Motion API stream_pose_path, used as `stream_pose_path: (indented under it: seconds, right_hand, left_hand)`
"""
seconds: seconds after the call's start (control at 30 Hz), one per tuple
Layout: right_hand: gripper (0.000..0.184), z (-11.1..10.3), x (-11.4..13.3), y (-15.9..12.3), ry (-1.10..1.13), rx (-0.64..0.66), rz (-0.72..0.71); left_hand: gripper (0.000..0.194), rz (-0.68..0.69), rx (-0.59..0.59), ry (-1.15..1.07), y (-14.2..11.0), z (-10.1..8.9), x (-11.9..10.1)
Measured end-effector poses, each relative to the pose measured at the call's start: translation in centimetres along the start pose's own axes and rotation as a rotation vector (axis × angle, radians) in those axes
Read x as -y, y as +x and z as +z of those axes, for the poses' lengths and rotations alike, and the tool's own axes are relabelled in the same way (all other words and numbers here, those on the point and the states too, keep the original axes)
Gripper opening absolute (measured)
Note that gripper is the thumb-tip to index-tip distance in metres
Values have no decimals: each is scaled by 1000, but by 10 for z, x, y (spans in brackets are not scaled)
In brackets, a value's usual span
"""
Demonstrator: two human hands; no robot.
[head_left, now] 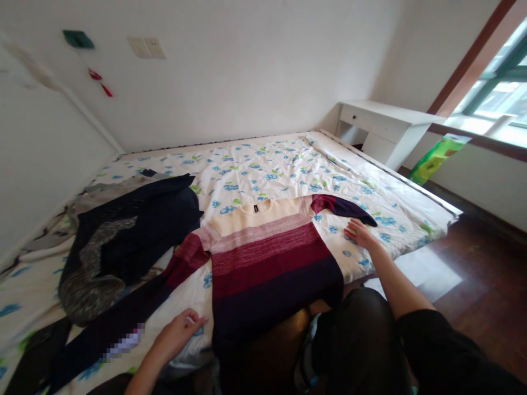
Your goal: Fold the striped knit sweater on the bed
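Observation:
A striped sweater (267,247) lies spread on the bed, running from cream at the neck through pink and maroon to dark navy at the hem. Its collar points away from me, and the hem hangs over the bed's near edge. One sleeve stretches out to the lower left; the other bends to the right. My left hand (181,332) is beside the sweater's lower left side, fingers loosely bent and holding nothing. Just below the right cuff, my right hand (358,233) is over the sheet with its fingers extended and nothing in them.
Dark and grey clothes (135,230) are heaped on the left of the bed. A floral sheet (267,164) covers the mattress. A white desk (382,126) stands at the far right, near a green and yellow bag (438,159). My knee (362,329) is at the near edge.

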State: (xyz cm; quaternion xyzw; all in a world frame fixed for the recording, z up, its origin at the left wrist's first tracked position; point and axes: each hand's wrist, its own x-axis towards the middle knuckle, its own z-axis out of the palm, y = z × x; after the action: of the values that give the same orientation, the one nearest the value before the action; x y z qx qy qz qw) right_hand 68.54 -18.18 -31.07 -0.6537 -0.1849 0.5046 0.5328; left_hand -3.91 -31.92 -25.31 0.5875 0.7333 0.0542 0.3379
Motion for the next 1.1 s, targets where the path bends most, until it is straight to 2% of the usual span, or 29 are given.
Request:
stream_pose_path:
  seconds: [0.07, 0.1, 0.27, 0.33, 0.47, 0.53, 0.6, 0.7, 0.8, 0.9, 1.0, 1.1]
  right_hand:
    - [46, -11, 12, 23, 97, -137, -25]
    - [46, -15, 17, 33, 104, -178, -27]
    - [38, -16, 48, 70, 86, -182, 17]
    - [38, -16, 68, 85, 141, -224, 9]
    - [39, -34, 111, 111, 302, -383, -253]
    - [35, -50, 119, 115, 374, -431, -341]
    - [27, -65, 112, 110, 395, -469, -267]
    - [21, -81, 82, 93, 388, -488, -64]
    - [20, -88, 53, 78, 394, -469, -14]
    - [18, -84, 41, 75, 400, -371, -35]
    - [20, -71, 42, 79, 339, -246, 1]
    - [24, -59, 54, 89, 319, -296, -6]
  left_hand:
    - [40, 6, -121, 28, 12, 0, -9]
    - [34, 13, -138, 13, 16, 4, -15]
    - [21, 18, -161, 61, 19, 39, -41]
    - [20, -10, -176, 91, 17, 46, -45]
    - [18, -45, -167, 111, 16, 44, -48]
    - [18, -70, -169, 129, 17, 43, -49]
    - [19, -88, -169, 143, 18, 44, -49]
    - [21, -85, -173, 147, 20, 46, -46]
    - [20, -77, -183, 144, 21, 48, -44]
    - [20, -69, -188, 167, 20, 50, -44]
    - [20, -62, -191, 214, 19, 50, -47]
    - [18, -38, -161, 204, 20, 49, -45]
